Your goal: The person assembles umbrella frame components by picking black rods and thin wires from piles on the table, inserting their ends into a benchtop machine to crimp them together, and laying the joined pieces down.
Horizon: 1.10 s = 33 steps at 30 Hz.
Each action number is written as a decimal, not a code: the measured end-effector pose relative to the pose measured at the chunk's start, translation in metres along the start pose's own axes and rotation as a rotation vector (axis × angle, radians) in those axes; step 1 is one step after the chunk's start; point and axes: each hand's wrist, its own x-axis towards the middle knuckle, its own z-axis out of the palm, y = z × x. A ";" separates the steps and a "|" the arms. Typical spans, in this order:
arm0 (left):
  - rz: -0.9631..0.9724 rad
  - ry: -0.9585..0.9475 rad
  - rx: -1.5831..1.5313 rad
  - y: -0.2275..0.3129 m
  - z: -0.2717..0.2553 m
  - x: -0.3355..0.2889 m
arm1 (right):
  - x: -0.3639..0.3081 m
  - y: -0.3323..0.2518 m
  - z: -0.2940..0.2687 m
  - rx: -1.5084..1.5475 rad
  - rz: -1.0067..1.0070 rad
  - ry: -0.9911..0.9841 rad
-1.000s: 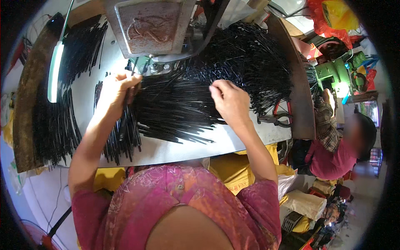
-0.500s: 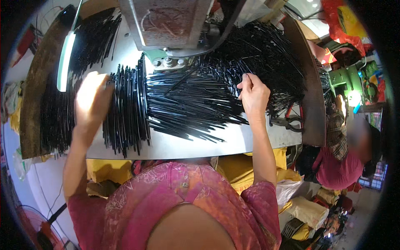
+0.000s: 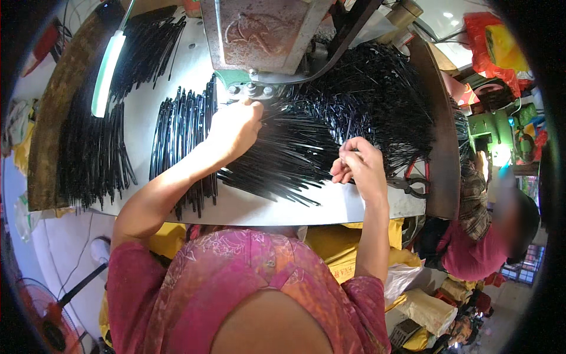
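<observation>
Reaching over a white worktable (image 3: 330,209) in the head camera's view, a person in a pink patterned top (image 3: 206,271) has the left hand (image 3: 239,130) just below the bolts (image 3: 251,89) at the base of a rust-marked machine (image 3: 265,35), its fingers bent inward; whether they grip a rod cannot be told. The right hand (image 3: 361,165) is beside the right end of a fanned bundle of black rods (image 3: 283,165), fingers curled loosely and thumb near the index finger; whether anything thin is pinched there cannot be told either. The fanned bundle lies in the middle of the table, its ends splaying toward the right. Left of it, a second row of rods (image 3: 177,135) lies side by side, running toward the table's near edge, and a third pile (image 3: 94,153) lies along a curved brown board (image 3: 53,118). A tangled heap (image 3: 377,88) fills the right side, with red-handled pliers (image 3: 407,184) near its lower edge. A lit lamp (image 3: 108,74) hangs at upper left. At far right, a co-worker (image 3: 469,253) with a checked sleeve (image 3: 473,200) is beside a green machine (image 3: 489,127)
</observation>
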 end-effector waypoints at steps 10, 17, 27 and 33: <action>-0.263 -0.231 -0.515 -0.017 -0.047 -0.005 | 0.037 -0.010 0.038 -0.112 -0.367 -0.199; -0.121 0.094 -0.299 -0.028 -0.050 -0.025 | 0.055 -0.026 0.065 -0.087 -0.306 -0.304; -0.520 -0.079 -1.061 -0.018 -0.060 -0.022 | 0.080 -0.021 0.086 -0.077 -0.396 -0.375; -0.411 0.084 -0.785 -0.035 -0.033 -0.004 | 0.080 -0.023 0.093 -0.022 -0.487 -0.272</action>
